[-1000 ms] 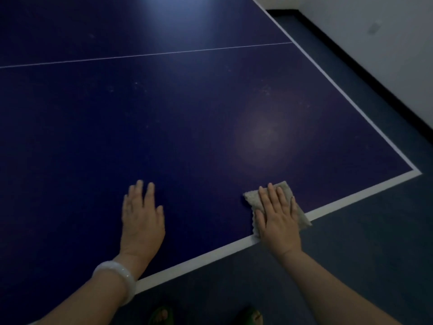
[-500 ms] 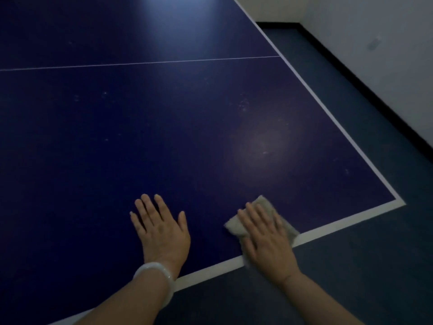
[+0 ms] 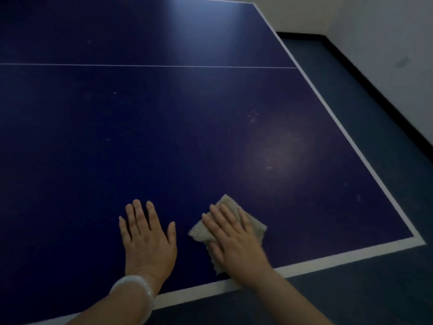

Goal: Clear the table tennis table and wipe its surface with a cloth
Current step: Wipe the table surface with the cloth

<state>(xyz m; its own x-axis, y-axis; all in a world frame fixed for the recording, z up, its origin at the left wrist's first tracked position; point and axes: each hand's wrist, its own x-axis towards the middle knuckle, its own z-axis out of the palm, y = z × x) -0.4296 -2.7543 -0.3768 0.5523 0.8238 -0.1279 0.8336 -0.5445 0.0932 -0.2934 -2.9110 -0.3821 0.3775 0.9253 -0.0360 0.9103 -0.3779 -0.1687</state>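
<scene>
The dark blue table tennis table [image 3: 164, 137] fills most of the view, with white edge lines and a thin white centre line. A small beige cloth [image 3: 254, 227] lies on it near the front edge. My right hand [image 3: 234, 240] presses flat on the cloth with straight fingers and covers most of it. My left hand [image 3: 147, 240] rests flat on the bare surface just to the left of the cloth, fingers spread; a white bangle sits on that wrist. Faint dusty specks and a pale sheen mark the surface right of centre.
The table's front right corner [image 3: 419, 240] is close to the right of my hands. Beyond the right edge lies dark floor [image 3: 375, 113], then a black skirting strip and a white wall [image 3: 386, 31].
My right hand has slid the cloth leftward along the front edge, away from the corner and toward my left hand. The left hand stays flat on the table. The view has shifted.
</scene>
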